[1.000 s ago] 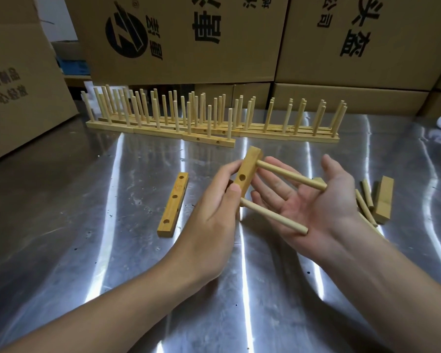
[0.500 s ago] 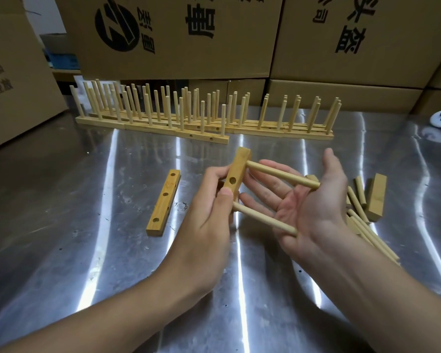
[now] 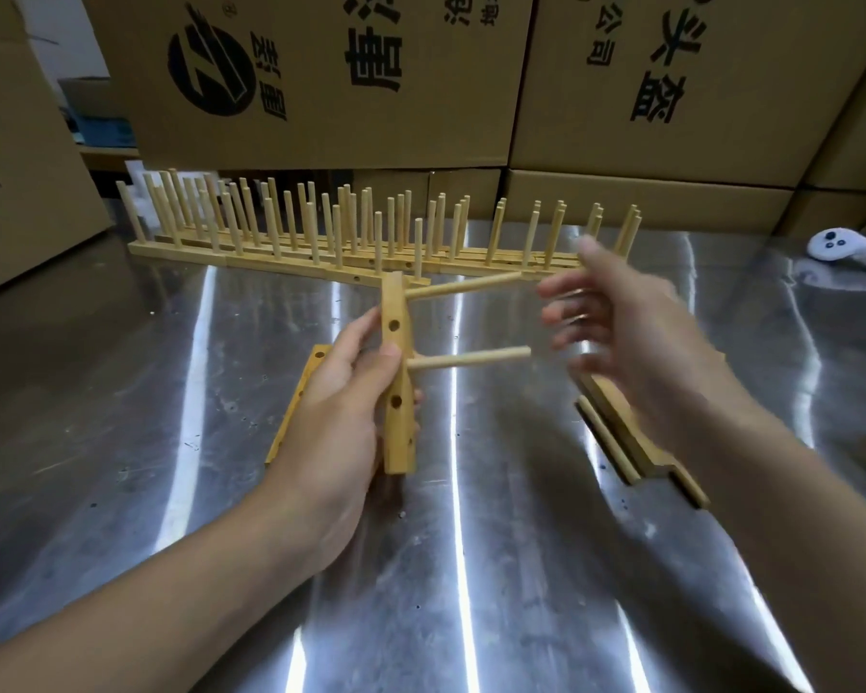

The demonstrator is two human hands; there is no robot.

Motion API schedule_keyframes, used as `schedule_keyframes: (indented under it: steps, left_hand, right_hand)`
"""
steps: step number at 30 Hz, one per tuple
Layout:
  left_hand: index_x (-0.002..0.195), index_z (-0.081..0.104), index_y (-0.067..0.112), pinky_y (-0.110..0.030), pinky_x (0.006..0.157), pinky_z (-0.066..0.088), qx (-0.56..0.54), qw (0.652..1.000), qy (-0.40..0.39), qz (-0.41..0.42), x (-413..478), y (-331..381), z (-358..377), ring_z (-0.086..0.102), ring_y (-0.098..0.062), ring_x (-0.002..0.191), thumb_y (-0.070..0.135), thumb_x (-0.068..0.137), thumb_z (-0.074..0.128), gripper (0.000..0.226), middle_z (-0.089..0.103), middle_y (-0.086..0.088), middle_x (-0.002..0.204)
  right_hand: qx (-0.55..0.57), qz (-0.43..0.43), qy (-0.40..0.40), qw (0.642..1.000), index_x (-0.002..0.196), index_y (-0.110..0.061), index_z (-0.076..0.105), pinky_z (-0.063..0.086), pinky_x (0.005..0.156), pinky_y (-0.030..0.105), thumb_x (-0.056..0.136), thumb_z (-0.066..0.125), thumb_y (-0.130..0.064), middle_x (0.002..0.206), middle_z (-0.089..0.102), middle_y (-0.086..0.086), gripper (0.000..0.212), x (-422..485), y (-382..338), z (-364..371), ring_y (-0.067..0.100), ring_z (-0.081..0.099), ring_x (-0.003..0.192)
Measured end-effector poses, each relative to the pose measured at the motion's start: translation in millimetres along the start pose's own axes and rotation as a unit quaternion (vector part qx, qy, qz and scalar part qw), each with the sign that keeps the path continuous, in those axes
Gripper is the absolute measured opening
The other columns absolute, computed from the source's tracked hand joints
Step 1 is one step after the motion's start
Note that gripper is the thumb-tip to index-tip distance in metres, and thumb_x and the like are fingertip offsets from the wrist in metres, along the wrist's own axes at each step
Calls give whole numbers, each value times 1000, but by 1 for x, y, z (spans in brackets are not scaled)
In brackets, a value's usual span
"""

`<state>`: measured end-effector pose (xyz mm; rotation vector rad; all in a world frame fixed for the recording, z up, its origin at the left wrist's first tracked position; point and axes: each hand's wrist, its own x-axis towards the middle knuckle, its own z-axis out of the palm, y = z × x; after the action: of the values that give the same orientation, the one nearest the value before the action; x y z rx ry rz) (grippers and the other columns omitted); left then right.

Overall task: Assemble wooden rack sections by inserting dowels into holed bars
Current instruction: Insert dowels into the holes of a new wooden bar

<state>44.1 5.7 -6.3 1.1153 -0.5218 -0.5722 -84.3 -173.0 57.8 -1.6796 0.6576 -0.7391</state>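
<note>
Over the steel table (image 3: 471, 567), your left hand (image 3: 336, 407) grips a holed bar (image 3: 393, 302) roughly upright; your right hand (image 3: 641, 342) is spread wide, holding nothing.
Thumb and fingers pinch the bar near its middle. Two dowels (image 3: 471, 357) sit in it and stick out rightward toward your right hand, which is motion-blurred and apart from both. A spare bar (image 3: 296, 407) lies flat just behind your left hand. Some loose dowels (image 3: 606, 437) lie under your right wrist. Finished rack sections (image 3: 371, 242) line the far side, before cardboard boxes (image 3: 321, 77); white controller (image 3: 841, 247) far right.
</note>
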Motion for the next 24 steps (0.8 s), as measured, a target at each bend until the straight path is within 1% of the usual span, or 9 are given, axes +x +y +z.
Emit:
schedule_keyframes:
  steps: [1, 2, 3, 8, 12, 15, 18, 21, 24]
  left_hand:
    - [138, 64, 32, -27, 66, 58, -23, 1000, 3, -8, 2, 1, -1, 68, -13, 78, 20, 110, 53, 32, 68, -1, 96]
    - [142, 61, 26, -29, 69, 61, -41, 999, 2, -16, 4, 2, -3, 70, -14, 80, 18, 109, 54, 35, 67, -3, 97]
    - [146, 58, 21, -33, 73, 64, -51, 998, -1, -23, 6, 1, -4, 72, -16, 83, 16, 109, 53, 37, 68, -4, 97]
    - [148, 55, 22, -34, 74, 64, -69, 996, -21, -51, 7, -1, -6, 78, -26, 105, 15, 110, 54, 39, 78, -6, 102]
    - [149, 54, 21, -34, 74, 64, -86, 994, -17, -66, 8, 0, -8, 77, -30, 110, 15, 110, 54, 40, 76, -18, 121]
    - [150, 53, 18, -37, 73, 64, -98, 992, -16, -74, 9, 0, -10, 77, -31, 110, 15, 110, 54, 40, 75, -19, 123]
    - [148, 55, 19, -37, 70, 64, -105, 991, -18, -79, 10, -1, -10, 77, -31, 110, 15, 110, 54, 38, 77, -17, 119]
    - [145, 57, 19, -38, 71, 65, -112, 990, -20, -82, 11, -2, -11, 77, -31, 109, 15, 109, 54, 36, 78, -15, 119]
    - [146, 56, 19, -39, 73, 66, -114, 990, -22, -84, 12, -1, -11, 77, -30, 109, 15, 109, 54, 37, 78, -13, 118]
  right_hand:
    - [-176, -72, 15, 982, 90, -20, 76, 50, 58, 29, 106, 53, -52, 75, 72, -4, 42, 5, -1, -12, 9, 62, 65]
    - [-318, -110, 30, 941, 87, -22, 75, 52, 59, 34, 104, 56, -49, 75, 71, -3, 37, 9, 0, -22, 13, 62, 68]
    - [-400, -108, 33, 910, 85, -23, 74, 55, 62, 40, 103, 58, -48, 75, 71, -2, 35, 12, 0, -30, 18, 63, 73]
    - [-487, 16, -48, 872, 76, -19, 76, 63, 68, 51, 101, 63, -42, 71, 70, 6, 37, 18, 9, -36, 24, 67, 68]
    - [-566, 22, -56, 822, 70, -20, 72, 58, 63, 43, 99, 62, -50, 65, 68, 0, 43, 18, 20, -32, 23, 66, 65]
    - [-614, 16, -45, 788, 75, -26, 67, 57, 67, 40, 98, 59, -57, 75, 65, -3, 40, 14, 25, -27, 22, 64, 71]
    - [-595, 10, -86, 799, 81, -29, 67, 59, 76, 45, 98, 61, -58, 82, 66, -3, 35, 12, 23, -20, 20, 64, 76]
    - [-551, 1, -123, 825, 77, -28, 70, 61, 69, 46, 95, 66, -61, 78, 69, -4, 38, 9, 19, -15, 18, 66, 73]
    - [-596, 7, -122, 794, 79, -27, 66, 60, 69, 45, 91, 67, -65, 77, 67, -4, 40, 6, 18, -16, 19, 65, 73]
